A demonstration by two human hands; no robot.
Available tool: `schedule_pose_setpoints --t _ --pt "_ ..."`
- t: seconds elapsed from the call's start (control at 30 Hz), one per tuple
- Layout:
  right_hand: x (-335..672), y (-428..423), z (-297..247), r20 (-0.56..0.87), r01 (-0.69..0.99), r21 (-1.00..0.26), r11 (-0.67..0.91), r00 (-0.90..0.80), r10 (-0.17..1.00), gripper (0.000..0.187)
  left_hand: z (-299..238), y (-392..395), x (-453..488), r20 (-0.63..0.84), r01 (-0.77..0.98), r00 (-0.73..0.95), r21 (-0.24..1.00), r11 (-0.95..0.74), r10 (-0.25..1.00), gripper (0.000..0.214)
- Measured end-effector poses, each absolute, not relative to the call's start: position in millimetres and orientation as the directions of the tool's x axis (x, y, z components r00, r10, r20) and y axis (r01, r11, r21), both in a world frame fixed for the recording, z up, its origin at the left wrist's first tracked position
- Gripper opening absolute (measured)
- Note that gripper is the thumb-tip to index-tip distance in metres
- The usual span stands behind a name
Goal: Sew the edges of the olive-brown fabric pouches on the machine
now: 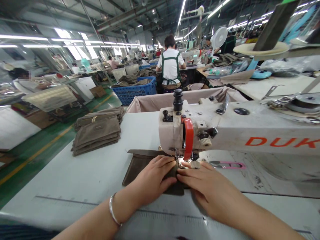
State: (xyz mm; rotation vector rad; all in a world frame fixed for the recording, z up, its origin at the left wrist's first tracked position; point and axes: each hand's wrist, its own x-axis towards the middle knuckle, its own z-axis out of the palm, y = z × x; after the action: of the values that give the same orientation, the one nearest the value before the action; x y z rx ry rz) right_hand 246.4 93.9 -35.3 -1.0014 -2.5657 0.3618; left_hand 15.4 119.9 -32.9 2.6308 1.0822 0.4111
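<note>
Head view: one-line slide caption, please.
Left hand and right hand press a brown fabric piece flat at a white sewing machine.

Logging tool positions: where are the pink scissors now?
In the head view, the scissors lie on the table beyond the right hand, under the sewing machine.

The left forearm (95, 220) enters from 7 o'clock, the right forearm (260, 223) from 5 o'clock. The left hand (155, 180) lies flat, palm down, fingers stretched toward 1 o'clock. The right hand (210, 190) lies flat, fingers toward 10 o'clock, fingertips nearly meeting the left's.
</note>
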Motion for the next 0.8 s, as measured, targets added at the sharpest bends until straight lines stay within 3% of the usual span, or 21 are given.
schedule_pose_setpoints --t 0.07,0.17,0.3,0.43,0.53,0.63,0.8 --pt "261 94 -22 0.152 0.614 -0.418 0.670 -0.680 0.717 0.058 -30 114 10 0.108 0.613 0.718 0.372 -0.697 0.688 0.067" --pt "272 100 -21 0.100 0.664 -0.414 0.623 -0.647 0.756 0.049 -28 105 6 0.084 0.578 0.765 0.348 -0.738 0.639 0.051" --pt "260 117 -47 0.238 0.827 -0.311 0.469 -0.410 0.880 0.020 -30 98 10 0.134 0.569 0.765 0.320 -0.758 0.630 0.037" --pt "248 119 -63 0.314 0.898 -0.238 0.370 -0.289 0.904 0.016 -35 95 15 0.163 0.587 0.736 0.328 -0.740 0.657 0.043" --pt "249 107 -58 0.339 0.823 -0.290 0.488 -0.388 0.857 0.015 -37 93 16 0.172 0.599 0.714 0.352 -0.719 0.679 0.049" --pt "249 94 -48 0.358 0.625 -0.404 0.668 -0.564 0.744 0.013 -38 95 14 0.182 0.600 0.692 0.394 -0.697 0.699 0.043" --pt "241 86 -45 0.312 0.451 -0.467 0.761 -0.721 0.619 0.022 -35 102 8 0.291 0.538 0.661 0.459 -0.707 0.691 0.035"
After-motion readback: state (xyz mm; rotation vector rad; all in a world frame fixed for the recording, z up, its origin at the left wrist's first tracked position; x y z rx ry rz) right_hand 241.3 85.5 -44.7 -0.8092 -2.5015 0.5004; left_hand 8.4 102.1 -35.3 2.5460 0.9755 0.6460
